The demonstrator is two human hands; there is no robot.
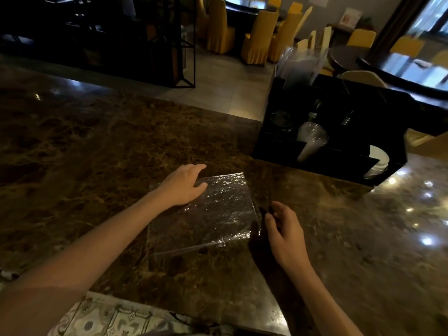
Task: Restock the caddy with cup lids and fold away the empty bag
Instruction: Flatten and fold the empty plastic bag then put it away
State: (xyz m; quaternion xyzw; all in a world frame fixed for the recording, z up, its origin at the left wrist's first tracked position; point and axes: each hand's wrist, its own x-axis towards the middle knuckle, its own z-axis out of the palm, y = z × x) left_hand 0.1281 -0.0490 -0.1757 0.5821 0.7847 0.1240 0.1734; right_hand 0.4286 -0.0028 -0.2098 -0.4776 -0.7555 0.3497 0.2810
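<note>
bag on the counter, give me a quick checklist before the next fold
1. Bag empty and flat on the counter: ok, no lids show through the clear plastic.
2. Left hand pinning the bag: ok, palm rests on its far left corner.
3. Right hand gripping an edge: not ok, it sits beside the right edge, fingers curled, holding nothing.
4. Room to fold: ok, bare counter around the bag.
5. Caddy clear of the bag: ok, it stands apart to the right.
6. Caddy fully restocked: cannot tell, lids show in one slot, others are dark.
</note>
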